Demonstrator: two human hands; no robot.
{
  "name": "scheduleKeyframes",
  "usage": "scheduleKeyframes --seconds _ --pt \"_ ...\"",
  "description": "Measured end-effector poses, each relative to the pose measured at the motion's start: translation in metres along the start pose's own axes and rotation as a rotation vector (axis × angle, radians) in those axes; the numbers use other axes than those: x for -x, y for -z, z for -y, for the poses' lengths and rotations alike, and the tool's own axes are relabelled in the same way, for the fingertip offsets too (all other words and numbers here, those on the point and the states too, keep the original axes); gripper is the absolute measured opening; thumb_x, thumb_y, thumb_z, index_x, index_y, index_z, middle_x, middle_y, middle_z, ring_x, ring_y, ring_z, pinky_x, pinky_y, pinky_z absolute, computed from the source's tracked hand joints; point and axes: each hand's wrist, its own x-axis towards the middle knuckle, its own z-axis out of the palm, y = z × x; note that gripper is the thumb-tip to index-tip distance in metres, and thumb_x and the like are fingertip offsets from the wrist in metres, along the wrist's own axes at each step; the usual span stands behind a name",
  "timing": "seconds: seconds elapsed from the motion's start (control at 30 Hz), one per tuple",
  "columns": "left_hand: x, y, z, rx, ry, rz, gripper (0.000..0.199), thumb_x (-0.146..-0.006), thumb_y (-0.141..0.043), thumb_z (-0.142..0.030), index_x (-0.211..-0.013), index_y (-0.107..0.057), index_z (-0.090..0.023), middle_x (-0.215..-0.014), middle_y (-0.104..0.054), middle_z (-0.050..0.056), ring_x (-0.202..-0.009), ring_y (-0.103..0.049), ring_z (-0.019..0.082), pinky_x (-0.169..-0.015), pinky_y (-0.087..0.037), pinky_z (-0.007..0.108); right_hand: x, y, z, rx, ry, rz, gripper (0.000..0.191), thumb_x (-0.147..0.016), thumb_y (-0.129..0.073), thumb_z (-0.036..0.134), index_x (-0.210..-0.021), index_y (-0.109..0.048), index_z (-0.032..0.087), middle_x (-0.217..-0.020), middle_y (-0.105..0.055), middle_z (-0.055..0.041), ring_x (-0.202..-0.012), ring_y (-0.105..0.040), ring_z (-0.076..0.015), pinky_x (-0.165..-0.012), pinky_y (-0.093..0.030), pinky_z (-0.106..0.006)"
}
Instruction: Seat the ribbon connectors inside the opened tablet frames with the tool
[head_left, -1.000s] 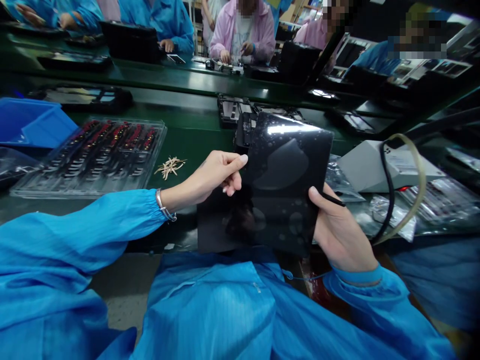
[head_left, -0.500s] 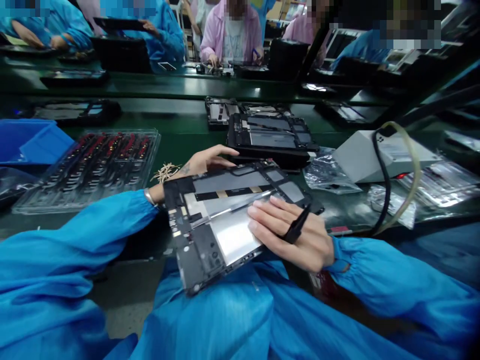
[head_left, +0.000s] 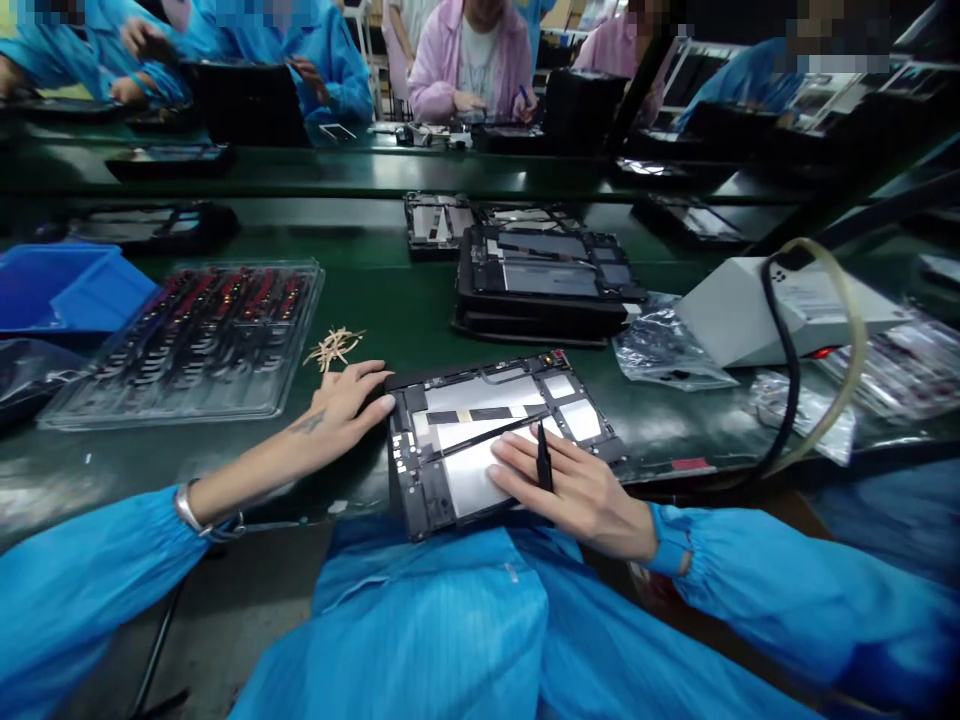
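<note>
An opened tablet [head_left: 480, 485] with its silvery battery and flat cables showing lies tilted at the bench's front edge. My right hand [head_left: 574, 490] rests on its face, fingers stretched over the battery. Black tweezers [head_left: 544, 460] poke up between those fingers. At the tablet's upper left corner is my left hand [head_left: 345, 405], fingers apart, the thumb and fingertips against the edge. A small heap of tan strips [head_left: 335, 347] lies just beyond my left hand.
Behind the tablet stands a stack of opened tablets [head_left: 547, 280]. To the left are a clear parts tray [head_left: 180, 350] and a blue bin [head_left: 67, 290]. A grey box [head_left: 795, 310] with a looping hose and plastic bags [head_left: 667, 345] sit right. Co-workers sit across the line.
The tablet has come down from a raised, tilted hold onto the bench edge. My left hand has moved from behind it to its upper left corner. My right hand stays on its face.
</note>
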Motion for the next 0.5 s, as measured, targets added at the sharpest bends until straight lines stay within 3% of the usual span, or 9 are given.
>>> scheduleKeyframes --seconds 0.07,0.13,0.23,0.37,0.43,0.5 --pt "0.007 -0.003 -0.018 0.208 0.102 0.040 0.070 -0.089 -0.050 -0.061 -0.143 -0.046 -0.017 -0.154 -0.043 0.017 -0.144 -0.038 0.037 -0.120 -0.030 0.058 -0.001 -0.004 0.001 0.004 0.000 -0.015 0.035 -0.100 -0.047 0.008 -0.130 -0.064 0.011 -0.137 -0.066 -0.0166 -0.138 -0.054 -0.0277 -0.116 -0.046 -0.052" --pt "0.014 -0.001 -0.038 0.515 0.185 0.060 0.084 -0.082 -0.064 -0.055 -0.150 -0.031 -0.019 -0.150 -0.049 0.019 -0.137 -0.050 0.035 -0.112 -0.044 0.052 -0.006 -0.007 0.003 -0.008 0.006 -0.064 0.037 -0.100 -0.044 0.007 -0.131 -0.063 0.008 -0.137 -0.065 -0.0177 -0.140 -0.052 -0.0289 -0.116 -0.046 -0.053" --pt "0.028 0.011 -0.060 0.884 0.300 0.007 0.095 -0.078 -0.072 -0.042 -0.155 -0.019 -0.028 -0.139 -0.060 0.016 -0.113 -0.068 0.031 -0.084 -0.061 0.039 -0.017 -0.009 0.005 -0.049 0.031 -0.153 0.032 -0.099 -0.053 0.013 -0.128 -0.064 0.006 -0.132 -0.068 -0.0187 -0.137 -0.055 -0.0285 -0.116 -0.048 -0.051" --pt "0.049 0.054 -0.060 0.929 0.427 -0.285 0.089 -0.072 -0.078 -0.030 -0.152 -0.037 -0.034 -0.119 -0.072 0.006 -0.087 -0.072 0.020 -0.064 -0.057 0.024 -0.025 -0.002 -0.008 -0.105 0.096 -0.192 0.036 -0.091 -0.072 0.027 -0.125 -0.066 0.014 -0.130 -0.070 -0.0144 -0.134 -0.058 -0.0262 -0.116 -0.047 -0.048" --pt "0.050 0.087 -0.046 0.850 0.469 -0.499 0.082 -0.071 -0.076 -0.023 -0.147 -0.048 -0.029 -0.111 -0.073 0.004 -0.081 -0.070 0.016 -0.061 -0.055 0.019 -0.023 0.002 -0.022 -0.150 0.089 -0.173 0.044 -0.087 -0.076 0.024 -0.130 -0.064 0.020 -0.133 -0.068 -0.0115 -0.133 -0.058 -0.0273 -0.115 -0.049 -0.049" --pt "0.037 0.123 -0.022 0.655 0.422 -0.702 0.067 -0.073 -0.071 -0.019 -0.139 -0.056 -0.019 -0.105 -0.073 0.004 -0.079 -0.069 0.013 -0.064 -0.054 0.018 -0.022 0.004 -0.039 -0.200 0.041 -0.184 0.055 -0.085 -0.078 0.020 -0.137 -0.060 0.026 -0.136 -0.066 -0.0094 -0.130 -0.061 -0.0288 -0.111 -0.054 -0.050"
